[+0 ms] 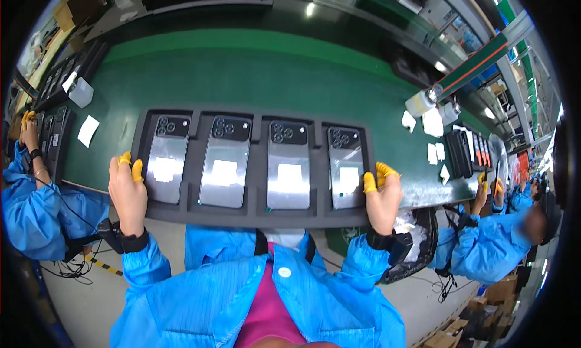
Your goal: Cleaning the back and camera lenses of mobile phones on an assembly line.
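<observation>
A dark grey foam tray lies at the near edge of the green bench, with several silver smartphones in its slots, backs up. The leftmost smartphone and the rightmost smartphone sit beside the tray's ends. Each phone has a dark camera block and a white patch on its back. My left hand grips the tray's left end, yellow finger cots on the fingertips. At the right end, my right hand holds the tray the same way. The tray hides part of the fingers.
Green bench top stretches beyond the tray. White wipes lie at left, near a translucent bottle. Another bottle and dark trays stand at right. Co-workers in blue, one at left and one at right, work alongside.
</observation>
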`<state>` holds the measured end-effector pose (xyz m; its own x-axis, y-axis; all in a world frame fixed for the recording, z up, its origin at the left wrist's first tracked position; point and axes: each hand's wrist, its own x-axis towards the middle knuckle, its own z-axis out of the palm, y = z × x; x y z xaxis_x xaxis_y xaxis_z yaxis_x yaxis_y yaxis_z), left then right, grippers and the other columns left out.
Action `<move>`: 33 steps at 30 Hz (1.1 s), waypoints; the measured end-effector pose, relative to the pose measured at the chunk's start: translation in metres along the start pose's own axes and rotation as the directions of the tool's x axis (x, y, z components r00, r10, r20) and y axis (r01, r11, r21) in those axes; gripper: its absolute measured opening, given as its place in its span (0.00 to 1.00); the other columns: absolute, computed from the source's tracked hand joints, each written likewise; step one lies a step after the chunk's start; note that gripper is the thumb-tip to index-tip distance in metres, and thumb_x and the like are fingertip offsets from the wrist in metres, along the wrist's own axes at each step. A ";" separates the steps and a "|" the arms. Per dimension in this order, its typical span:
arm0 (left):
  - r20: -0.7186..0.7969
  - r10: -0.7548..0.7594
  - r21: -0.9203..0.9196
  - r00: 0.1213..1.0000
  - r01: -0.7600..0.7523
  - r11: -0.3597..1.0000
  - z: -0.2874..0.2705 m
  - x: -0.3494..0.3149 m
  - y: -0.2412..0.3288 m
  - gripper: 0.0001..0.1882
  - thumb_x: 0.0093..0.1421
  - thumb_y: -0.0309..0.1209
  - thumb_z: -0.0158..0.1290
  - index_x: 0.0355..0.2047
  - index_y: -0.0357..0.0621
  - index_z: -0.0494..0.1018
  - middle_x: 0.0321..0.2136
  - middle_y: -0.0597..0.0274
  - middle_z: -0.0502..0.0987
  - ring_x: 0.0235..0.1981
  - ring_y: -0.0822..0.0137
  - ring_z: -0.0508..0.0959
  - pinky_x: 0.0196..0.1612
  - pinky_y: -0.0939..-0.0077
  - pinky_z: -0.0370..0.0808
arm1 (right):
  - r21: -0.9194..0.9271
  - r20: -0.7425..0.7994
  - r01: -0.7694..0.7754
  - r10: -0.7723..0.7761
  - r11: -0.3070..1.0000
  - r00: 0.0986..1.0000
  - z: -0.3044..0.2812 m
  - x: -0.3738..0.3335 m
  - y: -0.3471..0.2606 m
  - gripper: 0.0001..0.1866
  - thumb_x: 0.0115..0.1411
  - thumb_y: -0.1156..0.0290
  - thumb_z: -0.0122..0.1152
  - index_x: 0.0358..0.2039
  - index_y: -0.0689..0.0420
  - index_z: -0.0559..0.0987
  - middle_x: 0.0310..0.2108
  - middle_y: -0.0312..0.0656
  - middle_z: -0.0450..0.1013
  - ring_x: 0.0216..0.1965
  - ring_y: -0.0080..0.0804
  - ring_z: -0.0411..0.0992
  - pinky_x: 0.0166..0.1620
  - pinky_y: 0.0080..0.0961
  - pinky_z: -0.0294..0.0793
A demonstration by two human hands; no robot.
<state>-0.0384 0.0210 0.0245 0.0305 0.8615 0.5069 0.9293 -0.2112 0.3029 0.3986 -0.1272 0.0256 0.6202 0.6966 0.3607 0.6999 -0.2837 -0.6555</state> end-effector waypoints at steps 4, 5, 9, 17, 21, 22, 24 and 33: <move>-0.027 -0.043 -0.057 0.999 0.041 0.998 0.002 -0.003 -0.004 0.11 0.55 0.13 0.50 0.40 0.24 0.71 0.40 0.43 0.72 0.39 0.40 0.74 0.42 0.57 0.72 | -0.084 -0.030 0.105 -0.107 0.991 0.994 -0.004 -0.005 -0.003 0.15 0.57 0.76 0.64 0.44 0.70 0.77 0.40 0.55 0.74 0.40 0.47 0.74 0.43 0.35 0.73; -0.040 -0.085 -0.098 0.996 0.080 0.992 0.000 -0.006 0.001 0.10 0.57 0.15 0.50 0.40 0.24 0.71 0.40 0.43 0.72 0.39 0.42 0.74 0.42 0.59 0.71 | -0.085 -0.028 0.101 -0.104 0.991 0.994 -0.004 -0.008 -0.003 0.15 0.57 0.76 0.64 0.44 0.70 0.77 0.40 0.55 0.74 0.40 0.47 0.74 0.43 0.35 0.73; -0.074 -0.063 -0.115 0.995 0.054 0.992 0.002 -0.013 -0.010 0.09 0.62 0.20 0.52 0.41 0.24 0.70 0.41 0.43 0.71 0.39 0.42 0.73 0.42 0.61 0.72 | 0.024 -0.079 0.057 -0.055 0.998 0.995 -0.003 -0.017 -0.007 0.15 0.58 0.77 0.64 0.44 0.70 0.77 0.42 0.53 0.74 0.41 0.45 0.73 0.43 0.32 0.73; -0.076 -0.081 -0.106 0.994 0.072 0.992 -0.001 -0.016 -0.010 0.09 0.61 0.19 0.52 0.39 0.23 0.69 0.43 0.40 0.71 0.39 0.41 0.73 0.44 0.62 0.72 | 0.039 -0.095 0.032 -0.028 0.999 0.995 -0.006 -0.022 -0.010 0.16 0.58 0.77 0.66 0.46 0.68 0.77 0.40 0.49 0.73 0.36 0.37 0.72 0.40 0.27 0.72; -0.084 -0.065 -0.087 0.994 0.057 0.995 0.000 -0.017 -0.011 0.08 0.60 0.18 0.52 0.37 0.23 0.69 0.43 0.40 0.71 0.39 0.41 0.73 0.44 0.62 0.72 | -0.004 -0.090 0.018 -0.018 1.000 0.996 -0.009 -0.022 -0.012 0.17 0.57 0.77 0.66 0.46 0.68 0.77 0.39 0.47 0.72 0.31 0.29 0.68 0.37 0.24 0.70; -0.084 -0.065 -0.089 0.994 0.057 0.994 0.002 -0.018 -0.013 0.08 0.60 0.18 0.52 0.37 0.23 0.69 0.43 0.40 0.71 0.39 0.41 0.73 0.44 0.62 0.72 | -0.005 -0.092 0.018 -0.018 1.000 0.996 -0.008 -0.023 -0.011 0.17 0.57 0.77 0.66 0.46 0.68 0.77 0.39 0.47 0.72 0.31 0.29 0.68 0.37 0.24 0.70; -0.119 -0.036 -0.087 0.992 0.026 0.996 0.004 -0.019 -0.016 0.07 0.61 0.18 0.52 0.36 0.23 0.69 0.43 0.40 0.71 0.40 0.42 0.73 0.45 0.62 0.72 | 0.029 -0.145 0.067 -0.062 0.997 0.988 -0.006 -0.023 -0.010 0.17 0.56 0.78 0.67 0.47 0.67 0.77 0.38 0.46 0.72 0.29 0.28 0.65 0.34 0.23 0.68; -0.153 -0.025 -0.148 0.988 0.002 0.989 -0.005 -0.017 0.000 0.12 0.61 0.21 0.53 0.43 0.25 0.72 0.40 0.43 0.72 0.39 0.42 0.73 0.42 0.62 0.71 | 0.059 -0.205 0.137 -0.123 0.989 0.971 -0.002 -0.023 0.000 0.17 0.56 0.79 0.66 0.47 0.65 0.78 0.37 0.44 0.74 0.29 0.30 0.64 0.35 0.24 0.65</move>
<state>-0.0410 0.0042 0.0200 -0.0498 0.7856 0.6167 0.8647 -0.2750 0.4203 0.3850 -0.1444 0.0183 0.5889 0.5761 0.5668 0.7564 -0.1459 -0.6376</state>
